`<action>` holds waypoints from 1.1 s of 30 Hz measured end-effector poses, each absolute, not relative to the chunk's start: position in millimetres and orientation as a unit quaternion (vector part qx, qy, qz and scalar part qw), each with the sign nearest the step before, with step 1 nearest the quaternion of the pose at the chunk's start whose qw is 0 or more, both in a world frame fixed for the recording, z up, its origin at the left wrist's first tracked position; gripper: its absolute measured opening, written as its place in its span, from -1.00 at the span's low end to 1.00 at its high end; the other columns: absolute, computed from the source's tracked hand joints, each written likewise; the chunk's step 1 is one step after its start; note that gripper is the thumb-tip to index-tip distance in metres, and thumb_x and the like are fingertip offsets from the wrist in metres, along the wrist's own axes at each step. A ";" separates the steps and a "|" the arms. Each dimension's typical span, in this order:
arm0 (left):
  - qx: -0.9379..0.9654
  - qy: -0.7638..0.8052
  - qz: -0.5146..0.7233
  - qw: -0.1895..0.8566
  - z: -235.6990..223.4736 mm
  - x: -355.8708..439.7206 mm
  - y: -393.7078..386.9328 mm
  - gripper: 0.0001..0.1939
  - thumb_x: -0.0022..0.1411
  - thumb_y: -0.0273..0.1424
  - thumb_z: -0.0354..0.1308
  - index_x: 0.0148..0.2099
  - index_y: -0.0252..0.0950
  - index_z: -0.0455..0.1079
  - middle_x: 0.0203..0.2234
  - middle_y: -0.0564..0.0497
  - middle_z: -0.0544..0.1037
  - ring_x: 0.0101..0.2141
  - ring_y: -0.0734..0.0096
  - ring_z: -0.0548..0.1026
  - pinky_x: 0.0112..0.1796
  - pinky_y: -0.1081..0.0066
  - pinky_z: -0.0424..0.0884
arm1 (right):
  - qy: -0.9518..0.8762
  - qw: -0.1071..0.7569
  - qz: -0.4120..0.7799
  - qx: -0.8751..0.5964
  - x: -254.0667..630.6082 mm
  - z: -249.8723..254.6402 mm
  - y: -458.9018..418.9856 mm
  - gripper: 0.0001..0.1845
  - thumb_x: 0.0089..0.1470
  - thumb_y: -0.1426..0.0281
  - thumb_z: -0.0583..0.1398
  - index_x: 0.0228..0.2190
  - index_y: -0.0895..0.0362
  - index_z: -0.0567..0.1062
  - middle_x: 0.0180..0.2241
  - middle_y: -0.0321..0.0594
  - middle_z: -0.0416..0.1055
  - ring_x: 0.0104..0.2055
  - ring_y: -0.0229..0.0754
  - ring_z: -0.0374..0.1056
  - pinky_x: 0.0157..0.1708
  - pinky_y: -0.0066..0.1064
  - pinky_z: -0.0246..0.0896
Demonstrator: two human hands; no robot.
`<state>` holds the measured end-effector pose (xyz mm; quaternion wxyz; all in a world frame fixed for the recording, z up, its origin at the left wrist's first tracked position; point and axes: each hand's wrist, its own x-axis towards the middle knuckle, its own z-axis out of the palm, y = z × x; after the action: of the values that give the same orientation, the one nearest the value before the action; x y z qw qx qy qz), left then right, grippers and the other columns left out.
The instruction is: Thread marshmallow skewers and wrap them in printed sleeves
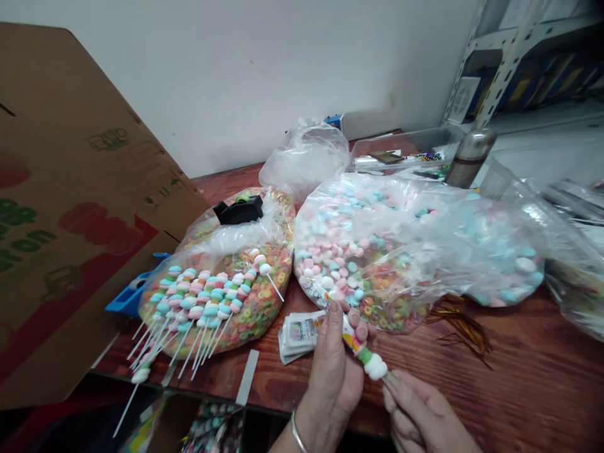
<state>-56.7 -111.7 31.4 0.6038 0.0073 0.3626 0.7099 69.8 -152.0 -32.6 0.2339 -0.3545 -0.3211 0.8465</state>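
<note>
My left hand [333, 371] grips a candy skewer [363, 352] wrapped in a printed clear sleeve, with green and white candies at its end. My right hand [419, 409] meets the skewer at the white candy, and its fingertips hide the tip. A silver bangle circles my left wrist. Just left of my hands lies a stack of printed paper packets [299, 333]. Behind them sits a clear bag of pastel candies and coloured cereal rings [372, 251]. Several finished candy skewers [198, 302] lie on another bag of cereal rings [264, 302].
A cardboard box flap [70, 207] juts in at the left. A black tape dispenser [238, 209] rests on the bag. Gold twist ties [462, 324] lie on the wooden table [528, 384]. A clear tray [406, 154] and steel flask [469, 157] stand behind.
</note>
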 end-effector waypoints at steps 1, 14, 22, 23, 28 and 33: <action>0.011 0.367 0.710 0.600 30.7 -54.1 -112.4 -0.73 0.21 -0.21 0.26 -0.25 -0.30 0.34 -0.56 0.18 0.29 -0.58 0.63 0.26 -0.33 0.44 0.42 | -0.341 0.253 0.829 -0.364 67.6 -32.6 -150.9 -0.42 0.05 -0.19 0.12 -0.49 0.08 0.31 -0.70 -0.55 -0.03 -0.72 -0.45 -0.23 -0.71 -0.56 -0.25; 0.011 0.393 0.726 0.564 28.5 -73.5 -105.5 -0.69 0.17 -0.32 0.31 -0.06 -0.29 0.41 -0.41 0.09 0.45 -0.43 0.51 0.47 -0.28 0.41 0.48 | -0.714 0.362 0.445 -0.402 76.7 -35.7 -139.6 -0.74 0.27 0.33 0.07 -0.08 0.09 0.48 -0.23 -0.17 0.56 -0.17 -0.16 0.51 -0.13 -0.50 0.36; 0.019 0.382 0.700 0.603 20.9 -44.9 -113.0 -0.79 0.26 -0.29 0.22 -0.25 -0.36 0.42 -0.62 0.19 0.25 -0.60 0.63 0.28 -0.38 0.50 0.41 | -0.734 0.343 0.417 -0.411 73.6 -40.9 -148.1 -0.74 0.32 0.33 -0.03 -0.19 0.05 0.44 -0.43 -0.26 0.54 -0.44 -0.22 0.50 -0.42 -0.54 0.33; 0.021 0.383 0.691 0.612 19.1 -41.9 -114.9 -0.78 0.26 -0.28 0.21 -0.24 -0.37 0.42 -0.61 0.17 0.28 -0.58 0.61 0.31 -0.37 0.49 0.42 | -0.713 0.338 0.447 -0.420 71.6 -38.1 -148.2 -0.72 0.33 0.30 -0.05 -0.23 0.05 0.44 -0.44 -0.26 0.51 -0.44 -0.21 0.47 -0.42 -0.52 0.30; -0.007 0.384 0.707 0.594 18.5 -62.5 -110.4 -0.67 0.20 -0.23 0.27 -0.05 -0.30 0.42 -0.34 -0.01 0.51 -0.34 0.39 0.52 -0.37 0.45 0.47 | -0.593 0.352 0.577 -0.438 68.2 -30.1 -150.5 -0.61 0.26 0.08 0.04 -0.41 0.08 0.42 -0.54 -0.34 0.28 -0.52 -0.29 0.20 -0.50 -0.50 0.09; -0.032 0.349 0.735 0.581 24.6 -78.9 -99.8 -0.91 0.25 -0.41 0.23 -0.27 -0.33 0.40 -0.57 0.18 0.33 -0.58 0.63 0.34 -0.39 0.48 0.48 | -0.334 0.279 0.808 -0.398 63.0 -34.7 -153.1 -0.48 0.14 -0.14 0.06 -0.41 0.07 0.33 -0.69 -0.59 -0.15 -0.70 -0.42 -0.34 -0.71 -0.55 -0.33</action>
<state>-78.9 -99.8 24.6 0.5807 -0.0324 0.3493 0.7346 63.0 -153.1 -34.7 0.2789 -0.3977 -0.3345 0.8075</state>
